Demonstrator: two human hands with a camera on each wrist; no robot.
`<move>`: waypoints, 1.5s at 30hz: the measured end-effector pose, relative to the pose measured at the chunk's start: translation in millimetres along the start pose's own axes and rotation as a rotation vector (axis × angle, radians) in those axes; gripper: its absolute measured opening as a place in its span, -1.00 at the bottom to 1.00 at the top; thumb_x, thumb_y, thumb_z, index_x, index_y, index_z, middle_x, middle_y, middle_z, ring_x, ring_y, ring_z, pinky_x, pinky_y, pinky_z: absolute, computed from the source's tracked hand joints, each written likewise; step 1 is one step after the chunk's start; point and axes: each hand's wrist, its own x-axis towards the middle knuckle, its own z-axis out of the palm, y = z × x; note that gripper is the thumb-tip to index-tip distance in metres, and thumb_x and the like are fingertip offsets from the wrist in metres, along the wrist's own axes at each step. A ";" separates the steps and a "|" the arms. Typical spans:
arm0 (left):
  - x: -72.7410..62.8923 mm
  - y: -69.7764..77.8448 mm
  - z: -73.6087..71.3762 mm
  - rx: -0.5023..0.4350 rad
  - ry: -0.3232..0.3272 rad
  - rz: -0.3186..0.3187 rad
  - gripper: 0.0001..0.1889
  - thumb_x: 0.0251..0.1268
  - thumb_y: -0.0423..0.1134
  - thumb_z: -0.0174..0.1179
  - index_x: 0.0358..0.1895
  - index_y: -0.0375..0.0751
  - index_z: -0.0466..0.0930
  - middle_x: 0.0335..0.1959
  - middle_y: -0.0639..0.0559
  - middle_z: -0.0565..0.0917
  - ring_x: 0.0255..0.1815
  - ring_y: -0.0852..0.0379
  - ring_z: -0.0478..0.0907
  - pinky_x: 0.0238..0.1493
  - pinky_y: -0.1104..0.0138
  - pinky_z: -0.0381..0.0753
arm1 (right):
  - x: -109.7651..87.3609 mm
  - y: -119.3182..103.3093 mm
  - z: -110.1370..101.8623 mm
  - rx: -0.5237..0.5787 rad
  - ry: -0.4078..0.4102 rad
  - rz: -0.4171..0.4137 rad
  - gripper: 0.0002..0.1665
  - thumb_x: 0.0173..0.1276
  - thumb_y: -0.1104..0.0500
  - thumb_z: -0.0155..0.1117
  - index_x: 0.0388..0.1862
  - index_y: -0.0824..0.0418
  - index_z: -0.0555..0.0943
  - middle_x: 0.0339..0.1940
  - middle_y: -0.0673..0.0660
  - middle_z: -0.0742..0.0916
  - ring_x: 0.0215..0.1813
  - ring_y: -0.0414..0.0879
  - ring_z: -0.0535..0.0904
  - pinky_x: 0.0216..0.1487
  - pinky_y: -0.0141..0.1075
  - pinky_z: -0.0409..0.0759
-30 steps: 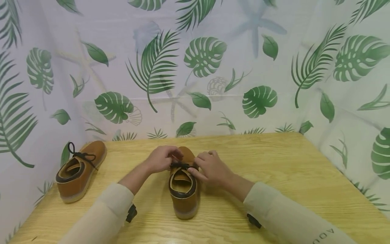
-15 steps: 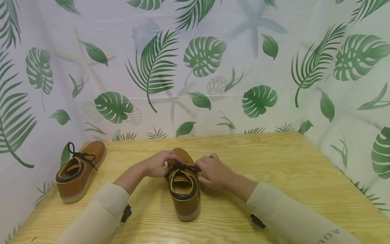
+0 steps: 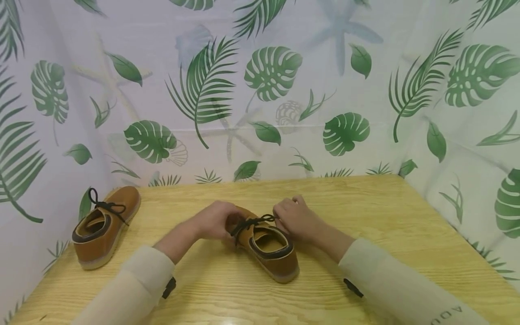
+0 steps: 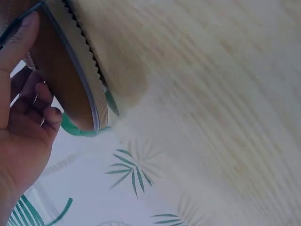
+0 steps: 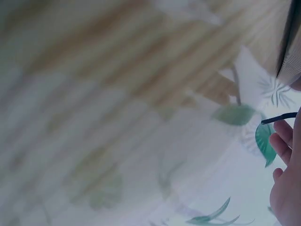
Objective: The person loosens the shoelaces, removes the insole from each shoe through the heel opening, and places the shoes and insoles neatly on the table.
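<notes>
A brown leather shoe (image 3: 284,266) with a dark collar sits turned at an angle on the table, heel toward the near right. My left hand (image 3: 215,220) grips its front part; in the left wrist view the thumb (image 4: 23,40) presses the shoe's side (image 4: 66,75) while the other fingers curl near the toe. The black shoelace (image 3: 253,221) is tied in a bow over the opening, one loop reaching right. My right hand (image 3: 298,219) pinches the lace at that side, and a black lace end (image 5: 281,117) juts past the fingers in the right wrist view.
A second brown shoe (image 3: 95,248), its black lace tied in a bow, stands at the table's left edge. The wood-grain table (image 3: 365,216) is bounded at the back and sides by white cloth (image 3: 300,149) printed with green leaves.
The shoe has swung round, its heel moving right and its toe pointing to the far left. My right hand has shifted right with the lace; the left hand has closed over the shoe's front.
</notes>
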 end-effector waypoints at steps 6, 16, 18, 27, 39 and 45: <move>1.3 9.8 6.6 -0.008 -0.004 -0.076 -0.16 -0.13 0.05 0.60 0.28 -0.23 0.52 -0.30 0.16 0.70 -0.24 0.27 0.61 -0.06 0.29 0.60 | -3.5 9.5 -3.2 -0.033 0.010 -0.003 -0.82 0.39 0.24 0.12 -0.40 0.07 0.38 -0.42 -0.03 0.55 -0.19 -0.03 0.54 0.02 0.03 0.39; -1.3 5.2 24.6 0.135 0.085 -0.024 -0.16 0.10 0.44 0.22 0.29 -0.10 0.44 0.32 -0.11 0.43 0.42 -0.16 0.24 0.43 -0.16 0.16 | -6.3 14.4 -4.4 -0.084 -0.031 -0.031 -0.79 0.47 0.20 0.06 -0.42 0.07 0.38 -0.45 -0.03 0.48 -0.28 -0.06 0.43 -0.01 -0.03 0.35; 0.3 3.1 28.1 0.139 0.066 -0.009 -0.12 0.18 0.48 0.10 0.34 -0.15 0.36 0.35 -0.12 0.46 0.45 -0.14 0.28 0.47 -0.10 0.18 | -7.4 15.6 -4.7 -0.098 -0.044 -0.046 -0.79 0.48 0.20 0.05 -0.42 0.07 0.39 -0.43 -0.03 0.49 -0.28 -0.06 0.41 -0.02 -0.04 0.35; 6.3 3.7 38.3 0.253 0.058 -0.018 -0.04 0.16 0.64 -0.13 0.40 -0.04 0.39 0.25 0.00 0.54 0.22 -0.02 0.45 0.16 0.05 0.46 | -10.5 17.5 -3.7 -0.028 -0.055 -0.055 -0.80 0.49 0.23 0.03 -0.40 0.08 0.41 -0.46 -0.04 0.48 -0.33 -0.09 0.38 -0.06 -0.08 0.36; 7.0 11.6 32.6 0.166 0.012 -0.098 -0.14 0.09 0.47 0.19 0.34 -0.04 0.47 0.22 -0.02 0.58 0.20 -0.04 0.47 0.16 0.02 0.48 | -12.1 22.2 2.1 0.029 -0.069 -0.068 -0.76 0.54 0.12 0.02 -0.41 0.01 0.36 -0.47 -0.10 0.42 -0.33 -0.15 0.31 -0.08 -0.13 0.30; 5.5 6.6 41.6 0.270 0.077 0.028 -0.06 0.23 0.58 -0.14 0.37 -0.15 0.40 0.23 -0.06 0.58 0.26 -0.04 0.50 0.24 0.03 0.48 | -11.4 20.3 2.0 -0.028 -0.077 -0.072 -0.73 0.52 0.09 0.07 -0.44 0.03 0.33 -0.49 -0.08 0.41 -0.35 -0.13 0.29 -0.10 -0.13 0.29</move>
